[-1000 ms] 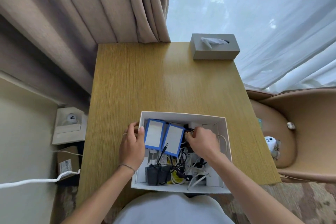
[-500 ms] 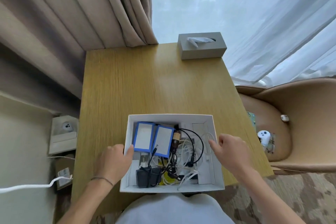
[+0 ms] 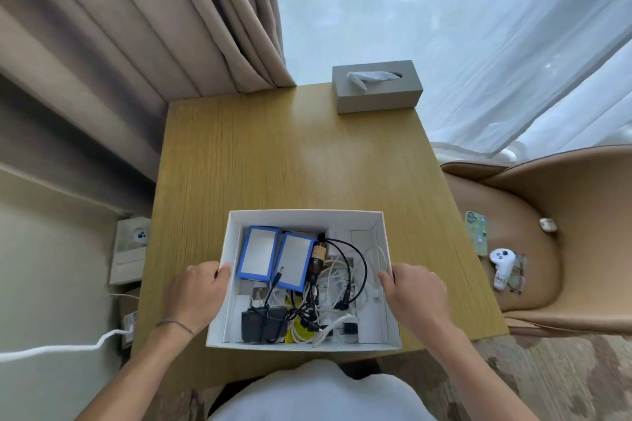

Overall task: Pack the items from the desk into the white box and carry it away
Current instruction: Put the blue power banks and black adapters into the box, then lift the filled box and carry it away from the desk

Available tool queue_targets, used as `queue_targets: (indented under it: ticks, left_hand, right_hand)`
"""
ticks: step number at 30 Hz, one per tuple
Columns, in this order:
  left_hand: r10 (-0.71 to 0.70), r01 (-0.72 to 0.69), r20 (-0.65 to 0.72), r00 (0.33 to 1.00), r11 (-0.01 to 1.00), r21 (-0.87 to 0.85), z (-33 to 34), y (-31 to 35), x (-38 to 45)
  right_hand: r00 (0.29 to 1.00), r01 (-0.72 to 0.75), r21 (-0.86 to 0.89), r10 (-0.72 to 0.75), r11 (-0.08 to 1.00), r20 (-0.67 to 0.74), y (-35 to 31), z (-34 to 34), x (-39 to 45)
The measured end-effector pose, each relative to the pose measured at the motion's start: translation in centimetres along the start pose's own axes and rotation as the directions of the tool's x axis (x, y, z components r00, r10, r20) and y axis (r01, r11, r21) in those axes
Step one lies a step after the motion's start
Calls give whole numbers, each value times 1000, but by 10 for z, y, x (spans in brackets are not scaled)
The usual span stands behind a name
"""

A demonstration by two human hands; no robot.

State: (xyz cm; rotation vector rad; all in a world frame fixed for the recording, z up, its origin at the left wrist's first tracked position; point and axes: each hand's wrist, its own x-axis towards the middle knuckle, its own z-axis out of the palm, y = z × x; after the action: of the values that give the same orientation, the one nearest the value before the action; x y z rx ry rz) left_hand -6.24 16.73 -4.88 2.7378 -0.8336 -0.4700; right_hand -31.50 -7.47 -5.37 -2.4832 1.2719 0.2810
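The white box (image 3: 301, 220) sits at the near edge of the wooden tabletop (image 3: 273, 154), directly in front of a person seen from above. Both hands grasp it: the left hand (image 3: 195, 294) wraps the left wall with its thumb hooked over the rim, and the right hand (image 3: 415, 290) clasps the right wall the same way. Inside the box, black power adapters (image 3: 263, 323) lie at the near left, beside a tangle of black and white cables (image 3: 337, 287). Two blue-edged packs (image 3: 273, 258) lie side by side toward the far left, with a small brown bottle (image 3: 317, 258) just right of them. A thin bracelet (image 3: 176, 324) circles the left wrist. To the right of the tabletop, a tan chair (image 3: 564, 232) holds a white controller (image 3: 501, 265) and a phone (image 3: 477, 232). At the far right corner of the tabletop stands a grey tissue box (image 3: 376, 87), with beige curtains (image 3: 154, 27) behind.
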Motion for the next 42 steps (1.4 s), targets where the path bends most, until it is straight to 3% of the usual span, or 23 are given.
queue_targets:
  ticks: [7,13,18,24,36,42]
  left_hand:
    - [85,-84,8,996,995,-52,-6,6,8]
    - [252,-252,1,968,967,-28,-21,16,25]
    - [400,-398,51,915,916,-48,-27,25,28]
    - [571,-565,149,807,820,-86,-27,54,13]
    - [837,-839,336,433,510,-190,5,120,-136]
    - [916,-939,366,165,259,-226,42,126,-263]
  right_hand:
    - [993,-60,39,63,997,-98,6,-14,-8]
    - [957,-212,123,231,970,-174,4,-15,-51]
    - [882,-354,214,401,910,-248,-6,-11,-106]
    - [730,-560,301,631,772,-261,-13,1,-191]
    - [335,-776,487,916,400,-219,-10,72,-417]
    - [105,-799,577,983,172,-147,-20,126,-565]
